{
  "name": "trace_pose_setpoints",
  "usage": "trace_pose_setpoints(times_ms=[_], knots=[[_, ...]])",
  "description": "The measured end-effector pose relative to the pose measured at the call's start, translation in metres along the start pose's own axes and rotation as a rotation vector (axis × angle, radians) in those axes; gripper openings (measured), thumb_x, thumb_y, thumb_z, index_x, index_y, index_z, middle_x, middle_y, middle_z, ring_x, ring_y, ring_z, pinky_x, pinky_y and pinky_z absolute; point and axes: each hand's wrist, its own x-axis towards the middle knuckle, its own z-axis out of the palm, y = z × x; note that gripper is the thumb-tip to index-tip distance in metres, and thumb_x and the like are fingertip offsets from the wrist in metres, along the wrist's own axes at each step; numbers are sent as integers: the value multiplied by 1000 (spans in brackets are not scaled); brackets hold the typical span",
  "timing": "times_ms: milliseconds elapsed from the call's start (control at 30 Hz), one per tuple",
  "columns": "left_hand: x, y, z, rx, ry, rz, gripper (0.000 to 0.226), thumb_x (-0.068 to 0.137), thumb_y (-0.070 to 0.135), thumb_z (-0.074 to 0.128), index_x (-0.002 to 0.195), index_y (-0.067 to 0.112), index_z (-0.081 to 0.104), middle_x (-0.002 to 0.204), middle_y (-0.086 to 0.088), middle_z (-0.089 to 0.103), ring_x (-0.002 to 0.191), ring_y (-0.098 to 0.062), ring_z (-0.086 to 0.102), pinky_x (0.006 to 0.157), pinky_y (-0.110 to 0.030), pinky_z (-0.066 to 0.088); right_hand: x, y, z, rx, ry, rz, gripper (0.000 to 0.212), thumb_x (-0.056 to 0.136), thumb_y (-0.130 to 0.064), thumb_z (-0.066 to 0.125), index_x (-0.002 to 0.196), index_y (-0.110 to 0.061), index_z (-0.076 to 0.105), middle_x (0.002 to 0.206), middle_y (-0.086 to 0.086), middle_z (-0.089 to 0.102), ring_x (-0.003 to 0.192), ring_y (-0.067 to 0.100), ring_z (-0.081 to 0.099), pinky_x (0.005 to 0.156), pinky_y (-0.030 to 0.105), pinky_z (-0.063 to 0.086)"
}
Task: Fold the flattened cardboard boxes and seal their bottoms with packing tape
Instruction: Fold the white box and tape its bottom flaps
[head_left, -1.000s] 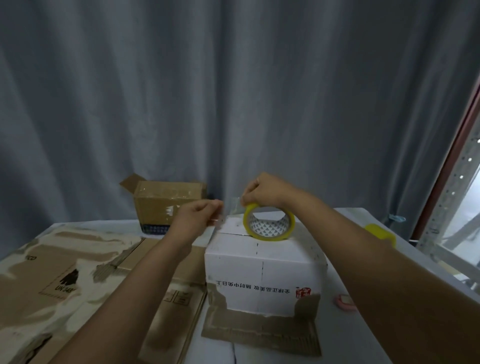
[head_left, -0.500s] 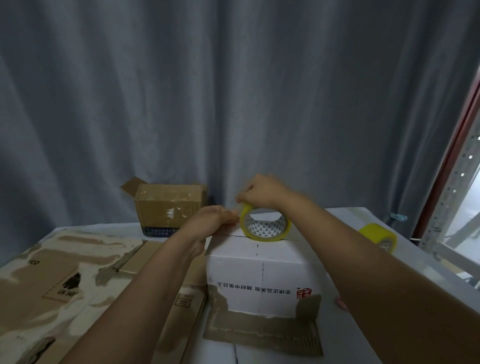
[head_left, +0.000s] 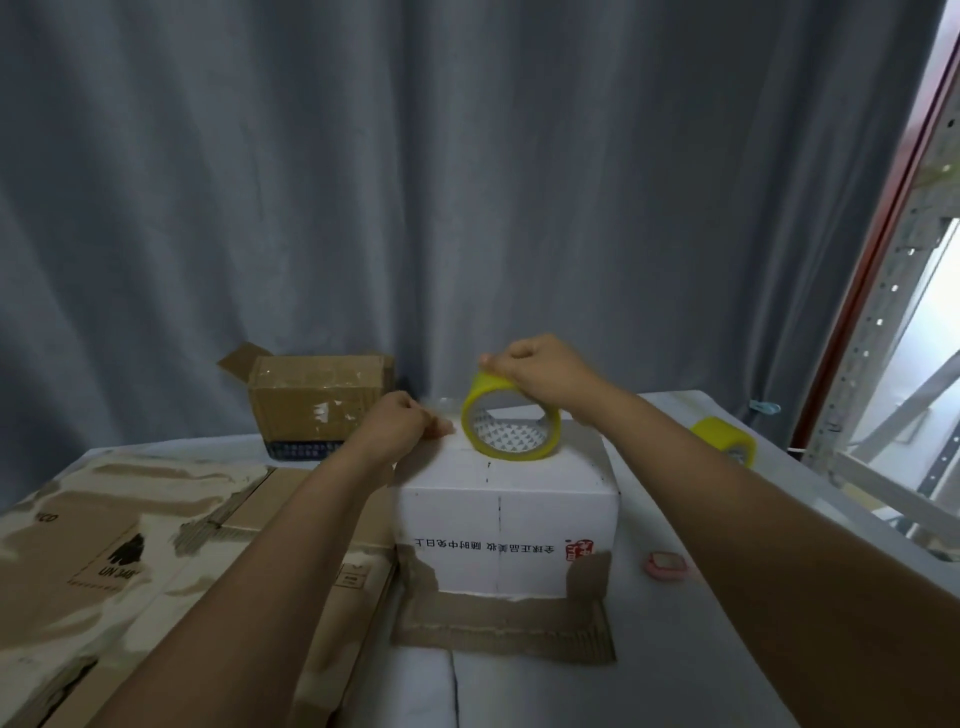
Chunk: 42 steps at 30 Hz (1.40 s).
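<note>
Our right hand (head_left: 537, 370) grips the yellow tape roll (head_left: 511, 422) on the white box (head_left: 506, 512). Our left hand (head_left: 397, 427) presses the box's far-left top edge.

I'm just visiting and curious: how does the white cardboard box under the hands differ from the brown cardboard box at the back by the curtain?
The white cardboard box is white with printed characters upside down on its front; the brown cardboard box is plain brown with glossy tape across it. The white one stands near, with the yellow tape roll and both hands on top; the brown one stands untouched at the back. A flap sticks out from the brown box; the white box's top looks closed. Both stand folded on the table.
</note>
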Motion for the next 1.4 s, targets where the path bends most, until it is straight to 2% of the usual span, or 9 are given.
trace_pose_setpoints(times_ms=[133,233,367,500,633,867,1100,1233,1400], knots=[[1,2,-4,-72,-54,-17,14,91,4,61,103,0,58,96,-17,73,84,-18,68,64,-23,46,-5,-12,-24,-324,-91,52,48,84,-42,69,50,-17,43,41,-9,40,40,5,38,44,20,28],[3,-1,-6,-87,-26,-11,12,90,2,60,101,2,56,90,-13,74,84,-17,70,70,-25,50,-7,-24,-25,-525,-117,42,47,91,-42,58,54,-17,44,55,-2,42,52,12,38,48,25,28],[-1,-3,-16,-179,-81,-33,10,91,4,56,99,-1,60,81,-5,75,81,-16,71,75,-25,51,-4,-27,-22,-428,-140,42,38,98,-23,39,62,-15,42,71,7,45,64,18,44,56,28,32],[-2,-3,-22,-297,-90,-84,27,100,14,41,111,0,61,102,-13,74,99,-21,69,82,-29,50,3,-18,-17,-294,-75,66,36,89,-30,59,57,-16,48,58,0,45,53,14,42,50,25,32],[0,-10,-36,-287,-24,-1,32,98,34,54,93,5,64,87,-14,73,82,-24,69,79,-34,52,7,-14,2,-153,-57,40,38,83,-24,67,53,-17,45,49,-4,38,46,10,35,50,24,30],[0,-26,-55,-51,201,155,30,94,18,63,70,13,47,63,-3,58,57,-11,55,52,-19,49,15,-33,22,-418,-159,-5,35,81,-29,66,54,-16,48,55,0,42,56,16,40,56,29,33],[-6,-55,-58,-98,264,148,30,95,19,61,70,13,44,68,-8,54,66,-18,53,70,-35,47,21,-48,38,-624,-136,-22,33,84,-38,63,61,-18,49,69,3,50,71,21,51,59,29,38],[-5,-70,-41,-178,244,84,31,94,22,63,70,14,45,67,-3,55,65,-15,57,74,-35,50,23,-41,29,-458,-72,28,38,90,-41,50,62,-16,53,68,4,53,68,22,50,57,27,35],[0,-77,-34,-215,257,61,30,94,24,63,72,13,45,68,-4,55,65,-16,57,81,-41,52,7,-21,6,-54,-218,169,46,86,-57,58,74,-13,67,76,5,66,65,16,56,58,25,49]])
